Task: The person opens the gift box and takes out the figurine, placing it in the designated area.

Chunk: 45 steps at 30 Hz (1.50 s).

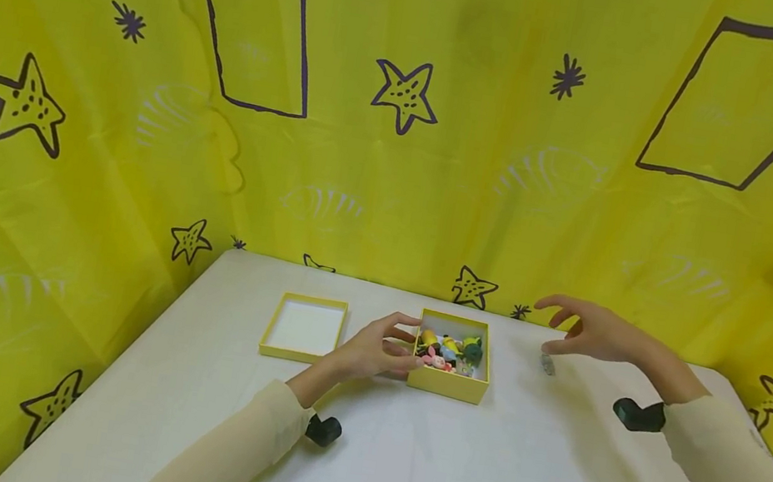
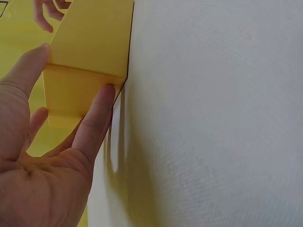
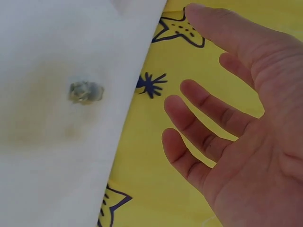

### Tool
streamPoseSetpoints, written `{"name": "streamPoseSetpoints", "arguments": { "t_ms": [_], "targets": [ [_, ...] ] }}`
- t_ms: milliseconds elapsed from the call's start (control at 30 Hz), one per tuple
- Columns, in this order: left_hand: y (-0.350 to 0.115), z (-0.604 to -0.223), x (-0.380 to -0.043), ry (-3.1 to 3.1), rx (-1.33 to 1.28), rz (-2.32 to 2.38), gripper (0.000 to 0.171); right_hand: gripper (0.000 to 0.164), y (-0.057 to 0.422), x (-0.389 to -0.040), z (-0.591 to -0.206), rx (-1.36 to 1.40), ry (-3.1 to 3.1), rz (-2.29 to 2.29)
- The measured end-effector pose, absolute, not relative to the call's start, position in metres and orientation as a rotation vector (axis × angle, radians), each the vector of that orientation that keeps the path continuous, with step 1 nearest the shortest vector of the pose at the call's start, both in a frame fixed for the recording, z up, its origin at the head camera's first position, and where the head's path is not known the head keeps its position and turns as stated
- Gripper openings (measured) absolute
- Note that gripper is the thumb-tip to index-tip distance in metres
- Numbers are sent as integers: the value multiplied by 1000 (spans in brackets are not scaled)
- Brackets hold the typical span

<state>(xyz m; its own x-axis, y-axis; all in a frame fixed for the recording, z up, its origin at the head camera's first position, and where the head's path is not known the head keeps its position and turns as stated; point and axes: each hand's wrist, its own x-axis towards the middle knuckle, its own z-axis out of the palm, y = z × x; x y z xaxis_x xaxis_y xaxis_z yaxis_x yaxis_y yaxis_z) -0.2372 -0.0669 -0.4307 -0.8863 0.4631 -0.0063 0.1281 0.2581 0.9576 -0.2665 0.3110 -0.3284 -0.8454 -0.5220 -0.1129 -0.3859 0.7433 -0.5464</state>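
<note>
A yellow box (image 1: 447,384) with a pale inside stands on the white table, filled with several small colourful toy figures (image 1: 448,350). My left hand (image 1: 373,348) rests against its left side. In the left wrist view, fingertips (image 2: 108,90) touch the outer wall (image 2: 78,90) and the thumb is right at the upper rim. To the right of the box, my right hand (image 1: 592,331) hovers with fingers spread and loosely bent, nothing between them. Just below its thumb is a small grey figure (image 1: 547,364), blurred in the right wrist view (image 3: 86,91).
A shallow yellow lid (image 1: 298,356) with a white inside lies on the table left of the box. Behind the table (image 1: 365,474) hangs a yellow curtain (image 1: 439,199) with drawn stars and frames. Dark wrist mounts (image 1: 323,431) sit at both sleeves.
</note>
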Motion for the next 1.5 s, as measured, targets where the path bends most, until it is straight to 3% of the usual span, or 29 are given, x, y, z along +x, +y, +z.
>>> {"name": "streamPoseSetpoints", "arguments": {
  "t_ms": [700, 1500],
  "targets": [
    [-69, -435, -237, 2238, 541, 1677, 69, 71, 253, -264, -306, -826, 2669, -714],
    [-68, -433, -239, 2237, 545, 1669, 67, 60, 200, -272, -343, -950, 2549, -765]
  ]
}}
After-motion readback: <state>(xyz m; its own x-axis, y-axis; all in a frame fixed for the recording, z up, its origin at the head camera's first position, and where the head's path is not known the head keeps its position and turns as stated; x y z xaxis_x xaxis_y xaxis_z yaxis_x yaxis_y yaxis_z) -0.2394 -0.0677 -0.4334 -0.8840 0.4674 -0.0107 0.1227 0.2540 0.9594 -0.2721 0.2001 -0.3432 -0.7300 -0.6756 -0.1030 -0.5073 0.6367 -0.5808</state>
